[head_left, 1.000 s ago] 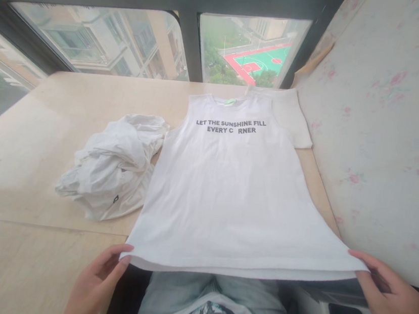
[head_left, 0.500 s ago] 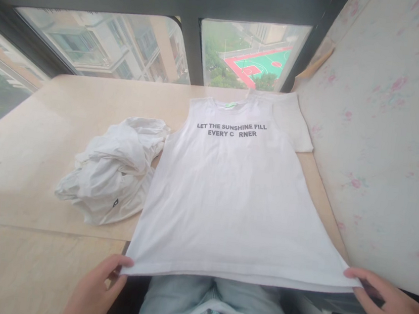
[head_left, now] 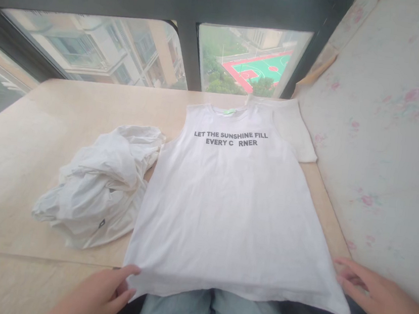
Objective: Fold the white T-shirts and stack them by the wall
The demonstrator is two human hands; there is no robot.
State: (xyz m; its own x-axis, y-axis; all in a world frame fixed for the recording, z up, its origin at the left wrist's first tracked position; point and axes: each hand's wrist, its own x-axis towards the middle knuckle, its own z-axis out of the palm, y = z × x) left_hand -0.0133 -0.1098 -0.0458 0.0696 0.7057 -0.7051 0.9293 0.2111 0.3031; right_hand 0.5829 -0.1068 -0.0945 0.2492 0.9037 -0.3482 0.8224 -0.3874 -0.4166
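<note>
A white sleeveless shirt (head_left: 221, 214) lies spread flat, neck toward the window, with dark lettering across its chest. Its hem droops over the near edge above my lap. At the lower left corner of the shirt, my left hand (head_left: 104, 294) has its thumb and forefinger apart, fingertips against the cloth. My right hand (head_left: 368, 291) is beside the lower right side edge, fingers loosely parted and tips at the fabric. The right hem corner hangs free below it.
A crumpled white garment (head_left: 99, 184) with a small dark logo lies left of the shirt. Another white garment (head_left: 304, 133) shows from under its upper right. The pale tabletop (head_left: 15, 153) meets a window frame (head_left: 187, 47) behind and a floral wall (head_left: 394, 149) at right.
Both hands have let go of the hem corners, which now sag. My right hand has shifted slightly up and left along the side edge. The view has tilted and moved a little.
</note>
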